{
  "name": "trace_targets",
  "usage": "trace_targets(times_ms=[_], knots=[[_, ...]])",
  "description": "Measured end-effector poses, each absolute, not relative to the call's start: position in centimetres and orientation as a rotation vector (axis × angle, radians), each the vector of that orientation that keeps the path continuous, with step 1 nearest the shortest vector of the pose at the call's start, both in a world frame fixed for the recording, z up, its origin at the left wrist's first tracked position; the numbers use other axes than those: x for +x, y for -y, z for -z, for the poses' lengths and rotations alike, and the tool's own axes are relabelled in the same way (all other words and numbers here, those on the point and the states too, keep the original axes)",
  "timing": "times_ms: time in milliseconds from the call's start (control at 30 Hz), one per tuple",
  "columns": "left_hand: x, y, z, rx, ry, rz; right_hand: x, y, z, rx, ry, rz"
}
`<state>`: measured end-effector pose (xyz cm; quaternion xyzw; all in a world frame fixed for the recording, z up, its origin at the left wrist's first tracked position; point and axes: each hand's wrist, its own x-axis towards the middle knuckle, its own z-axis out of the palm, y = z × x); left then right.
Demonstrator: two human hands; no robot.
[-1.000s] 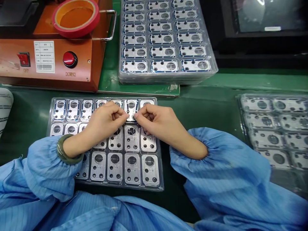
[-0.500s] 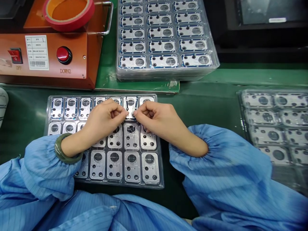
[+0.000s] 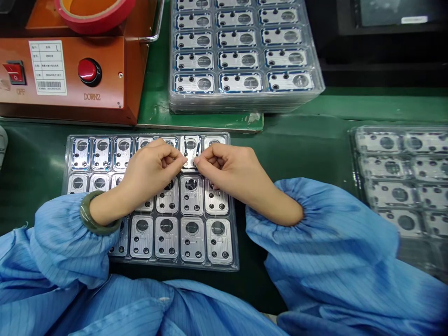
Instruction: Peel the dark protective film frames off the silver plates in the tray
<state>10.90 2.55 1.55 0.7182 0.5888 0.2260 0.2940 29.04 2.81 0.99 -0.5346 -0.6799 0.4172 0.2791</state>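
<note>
Green matting covers the workbench (image 3: 38, 210), and on it lies a clear plastic tray (image 3: 235, 247) holding rows of silver metal plates. One plate (image 3: 191, 148) in the tray's top row sits directly between the two hands, with its lower end at their fingertips. The left hand (image 3: 149, 175) reaches it from the left and the right hand (image 3: 227, 170) from the right. Both are curled closed in a pinch, their tips almost meeting over the plate. Whether they grip the plate or something small on it, I cannot tell.

Neighbouring plates lie partly hidden beneath both palms. A green bangle (image 3: 94, 213) circles the left wrist, and gathered blue sleeves (image 3: 315, 247) cover both forearms. Beyond the hands stands a stack of full trays (image 3: 245, 105), with another tray (image 3: 385, 172) to the right. At the upper left is an orange machine (image 3: 70, 95) with a red button (image 3: 87, 71) and a red switch (image 3: 16, 72), and a roll of red tape (image 3: 94, 11) sits on top.
</note>
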Motion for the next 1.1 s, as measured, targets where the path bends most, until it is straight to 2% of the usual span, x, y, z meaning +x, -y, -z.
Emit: trace_targets(times_ms=[567,1100], knots=[[10.8,-2.5,-1.2,2.039,-1.51,-0.552,30.0,-3.2,-1.3,-1.334,2.21,-0.834],[10.9,-2.7,-1.1,2.134,-1.54,-0.424,30.1,-3.8,-1.1,-1.385,2.354,-0.769]])
